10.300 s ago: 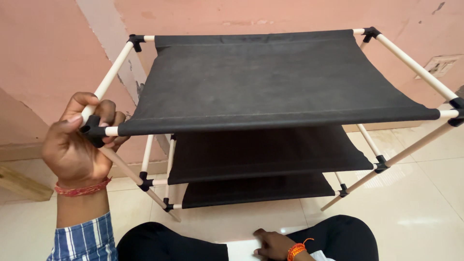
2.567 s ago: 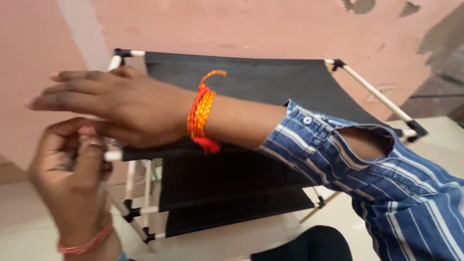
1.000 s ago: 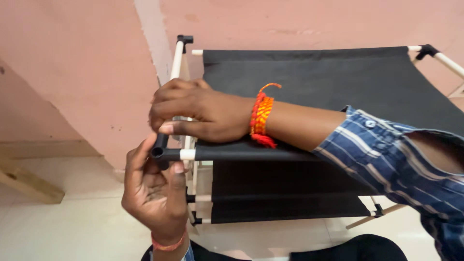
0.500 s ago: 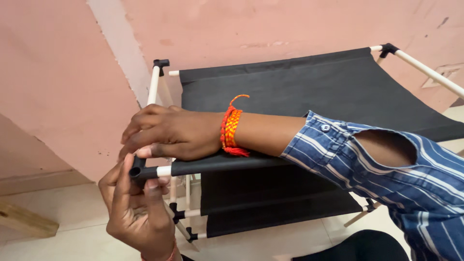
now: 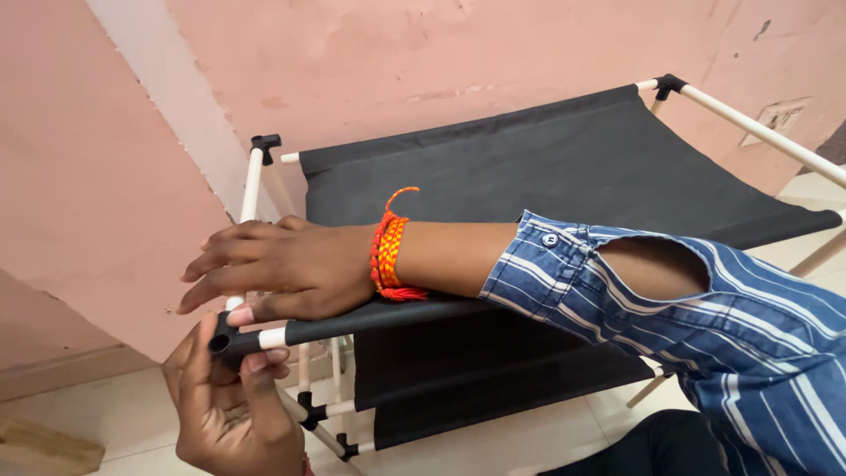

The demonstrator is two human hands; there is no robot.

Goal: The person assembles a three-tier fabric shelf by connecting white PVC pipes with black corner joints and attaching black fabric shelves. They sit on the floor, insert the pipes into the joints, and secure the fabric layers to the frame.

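A rack of cream rods, black corner joints and black fabric shelves [image 5: 529,167] stands against a pink wall. My left hand [image 5: 233,410] grips the near-left black corner joint [image 5: 227,342] from below. My right hand [image 5: 269,269], with an orange thread band at the wrist, reaches across the top shelf. It rests on the left cream side rod [image 5: 249,189] just behind that joint, fingers stretched out and apart. The two lower shelves [image 5: 493,370] show beneath my forearm.
The pink wall [image 5: 397,62] rises right behind the rack. Pale floor tiles [image 5: 106,414] lie below, with a wooden piece [image 5: 35,449] at the lower left. A black far-left corner joint [image 5: 264,143] and a far-right one [image 5: 670,85] mark the rack's back edge.
The view has shifted slightly, moving the rack left and down in the frame. My right hand's fingers have spread out flatter over the side rod. My left hand keeps its grip on the corner joint.
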